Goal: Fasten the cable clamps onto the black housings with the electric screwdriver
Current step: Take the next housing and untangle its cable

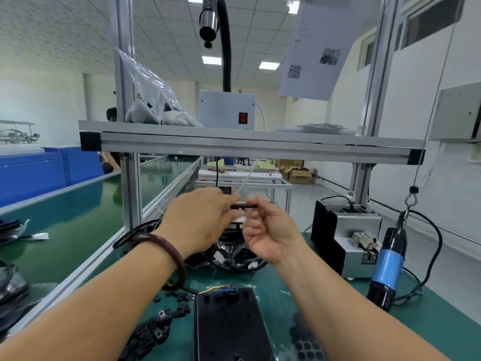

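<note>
The left hand [197,220] and right hand [270,230] pinch a thin black cable [243,205], likely light and bendy, best held near its end, while the small cable clamps [161,317] and black housing [229,324] lie well below the fingers [262,204].

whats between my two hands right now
In the head view, a short stretch of black cable bridges the gap between the left hand and the right hand. Both seem to pinch it at their fingertips.

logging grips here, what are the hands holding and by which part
A thin black cable: the left hand pinches one side of the short stretch, the right hand the other, with fingertips.
</note>
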`<state>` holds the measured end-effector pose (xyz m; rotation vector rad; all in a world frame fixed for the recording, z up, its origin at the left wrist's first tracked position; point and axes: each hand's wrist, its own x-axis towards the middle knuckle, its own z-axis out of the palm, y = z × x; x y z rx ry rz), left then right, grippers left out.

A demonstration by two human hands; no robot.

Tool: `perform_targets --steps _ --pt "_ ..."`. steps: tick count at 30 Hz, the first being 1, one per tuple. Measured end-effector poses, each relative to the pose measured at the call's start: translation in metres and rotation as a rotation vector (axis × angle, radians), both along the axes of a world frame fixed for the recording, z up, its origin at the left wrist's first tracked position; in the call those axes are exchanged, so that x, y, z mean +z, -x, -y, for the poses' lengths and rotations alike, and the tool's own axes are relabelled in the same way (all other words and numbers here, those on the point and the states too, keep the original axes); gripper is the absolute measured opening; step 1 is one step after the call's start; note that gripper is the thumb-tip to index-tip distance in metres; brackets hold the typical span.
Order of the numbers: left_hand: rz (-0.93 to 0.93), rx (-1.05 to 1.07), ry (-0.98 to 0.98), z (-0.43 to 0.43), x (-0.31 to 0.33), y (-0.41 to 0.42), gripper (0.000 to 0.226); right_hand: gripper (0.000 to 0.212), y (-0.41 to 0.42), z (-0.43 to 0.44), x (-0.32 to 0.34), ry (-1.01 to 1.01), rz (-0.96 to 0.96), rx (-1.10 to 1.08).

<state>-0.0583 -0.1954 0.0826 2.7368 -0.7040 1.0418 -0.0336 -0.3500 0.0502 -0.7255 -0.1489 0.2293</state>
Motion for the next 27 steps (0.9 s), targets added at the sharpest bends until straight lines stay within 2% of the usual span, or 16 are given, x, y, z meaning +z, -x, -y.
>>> perform_targets --steps 3,6,12,16,21,27 --pt "-0.052 -0.048 0.107 -0.025 0.004 0.002 0.040 0.035 -0.007 0.022 -0.005 -0.177 -0.180 -0.147" --pt "-0.101 -0.076 0.162 -0.052 0.010 0.000 0.039 0.037 -0.013 0.047 -0.011 -0.175 -0.260 -0.255" --pt "-0.079 -0.136 0.186 -0.054 0.018 -0.005 0.025 0.029 -0.018 0.080 0.002 -0.057 -0.219 -0.380" --pt "-0.070 -0.126 0.109 -0.040 0.029 -0.010 0.033 0.032 -0.020 0.107 0.012 -0.027 -0.204 -0.462" --pt "-0.078 -0.142 0.049 -0.021 0.031 -0.017 0.044 0.033 -0.020 0.138 0.009 -0.084 -0.229 -0.576" --pt "-0.089 -0.185 0.032 -0.004 0.026 -0.027 0.037 0.034 -0.023 0.168 -0.005 -0.143 -0.285 -0.662"
